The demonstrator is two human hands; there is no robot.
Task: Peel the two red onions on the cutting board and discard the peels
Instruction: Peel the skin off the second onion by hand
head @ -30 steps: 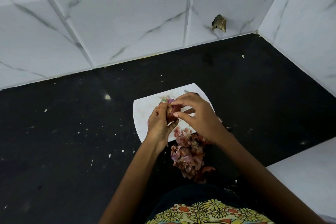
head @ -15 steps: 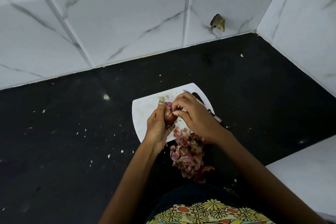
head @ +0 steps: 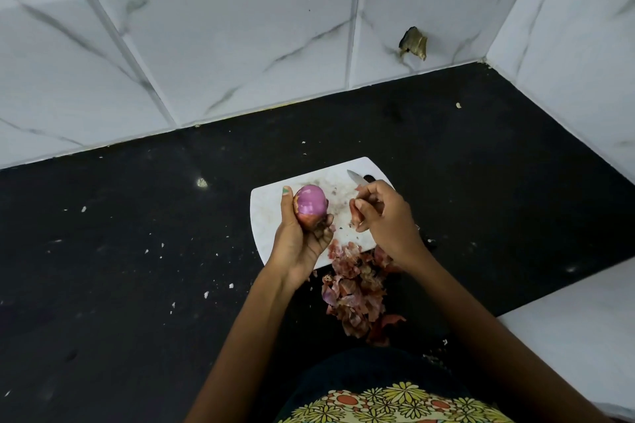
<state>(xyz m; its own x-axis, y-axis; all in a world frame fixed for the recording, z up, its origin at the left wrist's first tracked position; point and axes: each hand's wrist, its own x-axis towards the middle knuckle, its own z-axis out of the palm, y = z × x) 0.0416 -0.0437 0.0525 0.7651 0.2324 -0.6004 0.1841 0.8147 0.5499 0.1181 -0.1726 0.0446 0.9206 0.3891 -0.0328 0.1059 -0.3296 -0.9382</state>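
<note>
Gripped in the left hand, thumb and curled fingers round it, one red onion sits above the white cutting board: top glossy purple, bottom papery brown. Right hand pinches a peel scrap in curled fingers. Knife lies at the board's far edge, handle hidden by that hand. Dry crumpled peels heap off the board's near edge on the black speckled counter. Counter lies bare to the left. Second onion not made out.
</note>
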